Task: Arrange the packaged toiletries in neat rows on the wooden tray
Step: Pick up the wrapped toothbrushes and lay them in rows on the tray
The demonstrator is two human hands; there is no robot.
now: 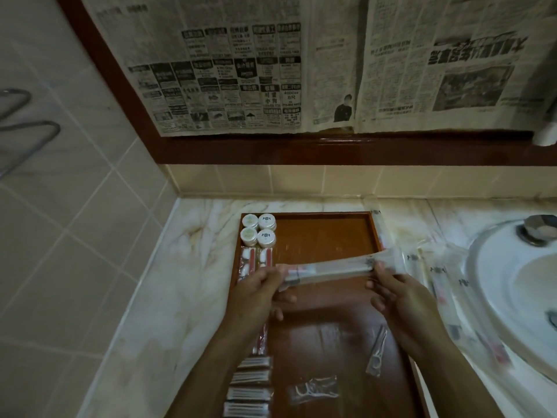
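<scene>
The wooden tray (325, 236) lies on the marble counter. Both hands hold a stack of long clear toothbrush packets (331, 268) crosswise above the tray's middle. My left hand (259, 292) grips the packets' left end and my right hand (398, 292) pinches the right end. Along the tray's left edge sit several small white round jars (259, 230), red-and-white packets (256, 260) and flat white packets (250, 384). A razor packet (376, 351) and a floss-pick packet (315, 390) lie loose near the tray's front.
More clear toothbrush packets (437, 276) lie spread on the marble counter (168, 291) between the tray and the white sink (512, 285). One packet (380, 230) rests along the tray's right rim. A newspaper-covered mirror (301, 70) hangs above the tiled wall.
</scene>
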